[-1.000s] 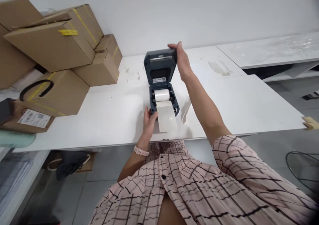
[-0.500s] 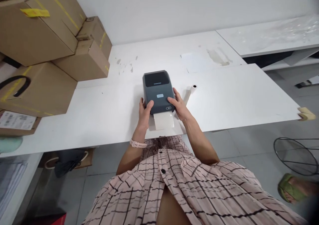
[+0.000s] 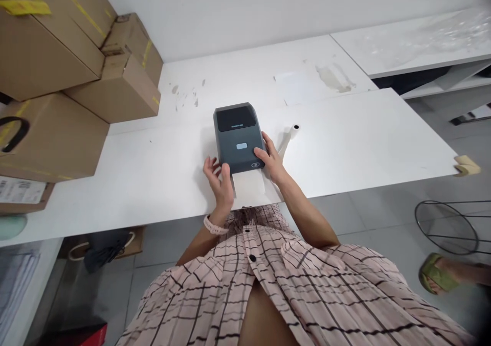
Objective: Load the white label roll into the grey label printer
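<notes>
A dark blue-grey label printer (image 3: 238, 140) stands on the white table with its lid down. From its front slot a strip of white label paper (image 3: 248, 186) comes out toward the table's near edge. My right hand (image 3: 273, 161) grips the printer's front right corner, thumb on the lid and fingers along the side. At the front left corner, my left hand (image 3: 220, 185) is open with its fingers spread, close beside the casing; whether it touches is hard to tell. A thin white roll (image 3: 294, 129) with a dark core end lies right of the printer.
Cardboard boxes (image 3: 118, 90) with yellow tape are stacked at the left of the white table (image 3: 353, 136). A pale sheet (image 3: 293, 86) lies toward the back. Below on the right are a wire frame (image 3: 447, 228) and another person's foot in a green sandal (image 3: 437, 274).
The printer's lid, raised at first with my right hand on it, has come down. Both hands then held the front corners; since then my left hand has loosened and spread its fingers.
</notes>
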